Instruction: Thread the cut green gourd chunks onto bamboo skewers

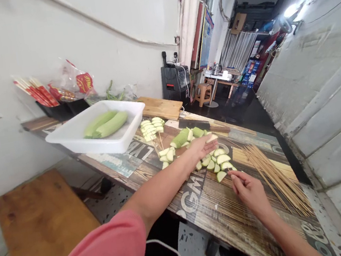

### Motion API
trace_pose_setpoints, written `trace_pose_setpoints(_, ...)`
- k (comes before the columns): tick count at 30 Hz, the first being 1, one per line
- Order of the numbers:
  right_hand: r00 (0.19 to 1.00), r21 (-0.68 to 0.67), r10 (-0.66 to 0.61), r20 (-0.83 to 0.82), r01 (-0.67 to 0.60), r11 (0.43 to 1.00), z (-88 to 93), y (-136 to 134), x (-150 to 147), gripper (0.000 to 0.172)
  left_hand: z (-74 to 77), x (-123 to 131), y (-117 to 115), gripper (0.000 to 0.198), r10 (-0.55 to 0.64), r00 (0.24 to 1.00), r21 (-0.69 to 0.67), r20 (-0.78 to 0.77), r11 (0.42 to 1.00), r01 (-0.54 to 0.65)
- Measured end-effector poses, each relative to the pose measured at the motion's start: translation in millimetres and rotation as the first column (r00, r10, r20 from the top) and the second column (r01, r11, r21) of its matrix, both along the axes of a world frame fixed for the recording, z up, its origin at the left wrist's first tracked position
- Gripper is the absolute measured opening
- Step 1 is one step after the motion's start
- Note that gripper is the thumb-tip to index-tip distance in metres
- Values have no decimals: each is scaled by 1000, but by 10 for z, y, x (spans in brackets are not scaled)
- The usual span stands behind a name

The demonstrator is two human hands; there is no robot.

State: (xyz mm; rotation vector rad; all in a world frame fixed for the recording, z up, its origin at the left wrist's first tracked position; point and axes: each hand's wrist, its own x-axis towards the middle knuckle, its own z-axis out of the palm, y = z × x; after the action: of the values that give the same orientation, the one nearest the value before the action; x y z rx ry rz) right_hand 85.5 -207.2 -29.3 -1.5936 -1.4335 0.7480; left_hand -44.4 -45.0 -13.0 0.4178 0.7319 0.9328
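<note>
left hand (201, 145) looks pinched on a squash slice (212, 137) above the cut pile (220, 161) mid-table (208, 210), right hand (250, 191) nipped shut on a thin skewer (233, 173), and I'd guess the slice is soft and slippery, so hold it by the rind edges

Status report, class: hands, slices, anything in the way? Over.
Left hand on a slice, grip unclear. Right hand pinches a skewer. Skewer pile beside it.

Tub (63, 137) on table (221, 210) far left, slices (220, 161) mid-table, skewers (274, 176) to their right, bench (40, 220) beside table
</note>
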Motion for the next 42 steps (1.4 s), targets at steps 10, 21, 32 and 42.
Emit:
trace_pose_setpoints(10,992,74,-47,117,38,996,-33,146,-211,39,39,-101,145,13,86,996,-23,-9,996,-86)
trace_pose_setpoints(21,996,40,-31,-85,35,999,-44,130,-200,39,-32,-40,126,14,98,995,34,-32,995,-97)
trace_pose_setpoints(32,970,15,-20,-243,24,1000,-131,173,-200,39,-38,-17,114,12,86,994,42,-61,996,-83)
trace_pose_setpoints(42,971,10,-38,-237,41,999,-109,154,-226,39,-86,8,128,10,68,993,51,-101,997,-63)
